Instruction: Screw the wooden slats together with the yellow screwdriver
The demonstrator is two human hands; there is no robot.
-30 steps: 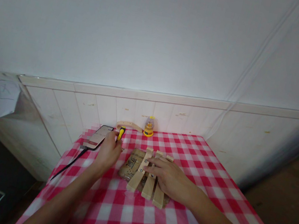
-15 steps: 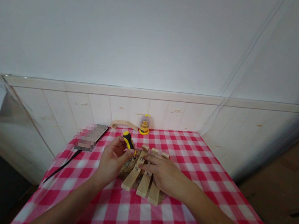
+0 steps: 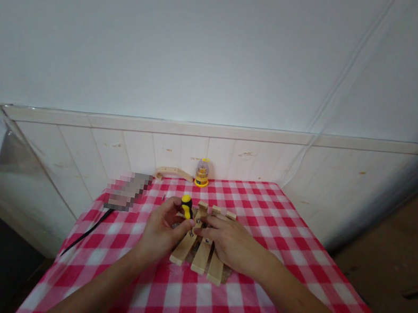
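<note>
My left hand (image 3: 160, 234) is closed around a black and yellow screwdriver (image 3: 186, 206), which stands nearly upright over the leftmost of three wooden slats (image 3: 181, 253). Its tip is hidden by the fingers. Round metal screw heads (image 3: 191, 235) show on the slats. My right hand (image 3: 234, 242) lies over the slats with fingers stretched out, the fingertips by the screws on the left slat; nothing is gripped in it. Beneath the slats, a brownish, rough-looking base piece (image 3: 226, 275) is partly visible.
A red-and-white checked cloth (image 3: 151, 303) covers the table. At the back stand a yellow-based container of screwdriver bits (image 3: 202, 173) and a curved wooden piece (image 3: 174, 172). Back left lies a blurred-out flat object (image 3: 128, 193) with a black strap (image 3: 85, 237). A white wall (image 3: 225, 62) rises behind.
My left hand and the screwdriver have moved right, onto the left slat, and the screwdriver has turned more upright. My right hand has stayed almost in place on the slats.
</note>
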